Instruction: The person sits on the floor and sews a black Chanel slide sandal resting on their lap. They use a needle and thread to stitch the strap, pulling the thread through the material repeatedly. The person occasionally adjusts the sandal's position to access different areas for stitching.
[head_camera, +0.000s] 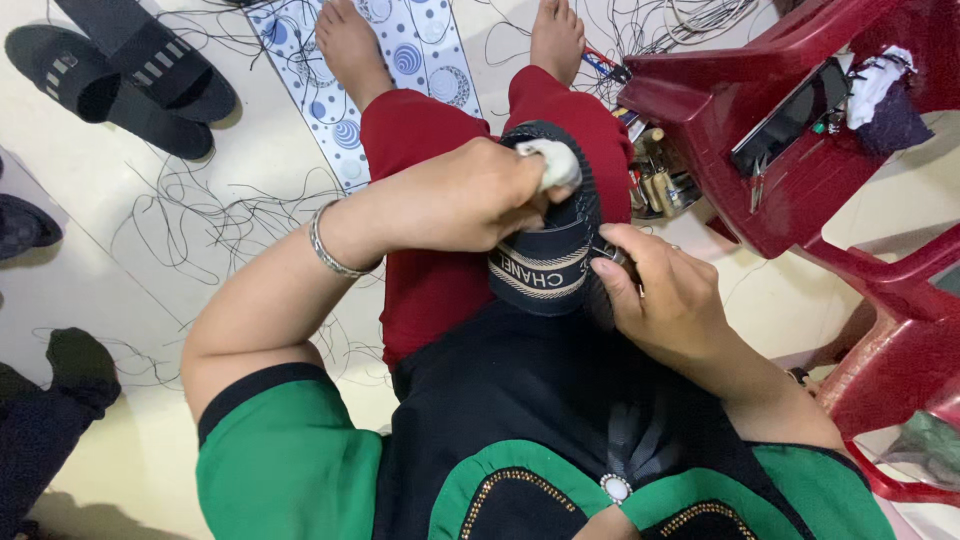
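From the head camera, looking down at the lap: the left hand (465, 195) is closed in a fist around a small white cloth (553, 163), pressing it against the ribbed sole edge of a black slipper (548, 262). The slipper rests on the right thigh, over the red trousers (425, 285), its striped strap facing up. The right hand (665, 300) is curled against the slipper's side, thumb and fingertips pinching near the strap edge; a small dark thing may sit between them, but I cannot tell what it is.

The hold looks like the weak point. The slipper balances on a sloping thigh, steadied mostly by the right hand's pinch, so a hard rub from the cloth could twist it loose and send it to the floor. Loose black threads (200, 215) lie all over the tiles around the bare feet and could stick to a damp sole or tangle toes. The red plastic stool (760, 120), crowded with small items, stands close to the right elbow; a wide swing could knock something off. A second pair of slippers (120, 70) lies well apart.
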